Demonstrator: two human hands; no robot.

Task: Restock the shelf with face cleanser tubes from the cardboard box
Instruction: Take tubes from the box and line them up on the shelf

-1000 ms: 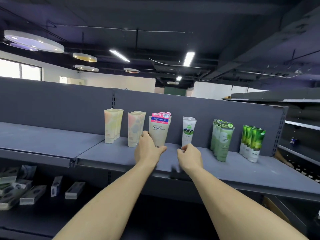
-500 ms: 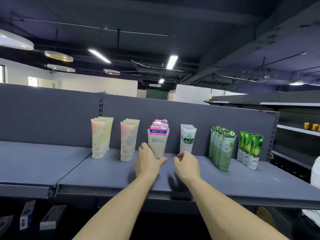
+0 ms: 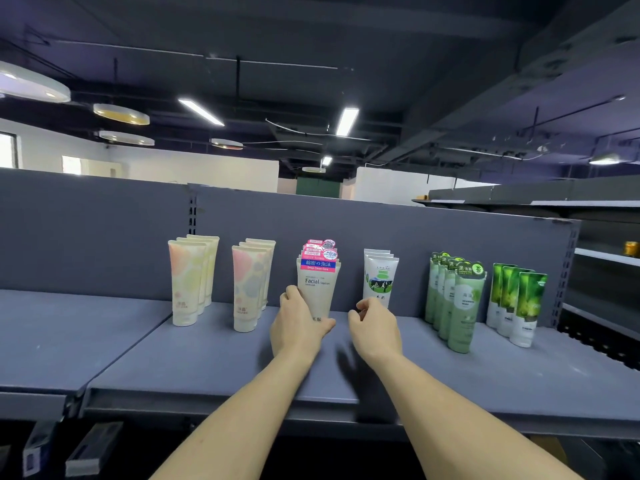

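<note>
Here, we set the front tube into its row.
Nearest, on the grey shelf (image 3: 207, 362), our left hand (image 3: 298, 327) has its fingers wrapped round the lower body of the beige Facial cleanser tube (image 3: 317, 289); our right hand (image 3: 375, 327) hovers just beside it, fingers loosely curled, grasping nothing. Behind stand the matching tubes. It looks light, soft-walled and slick, so we would judge a low hold near the stiff cap steadiest. No cardboard box shows.

Six rows of cleanser tubes (image 3: 317, 289), one shelf (image 3: 207, 362), two hands (image 3: 298, 327).
</note>
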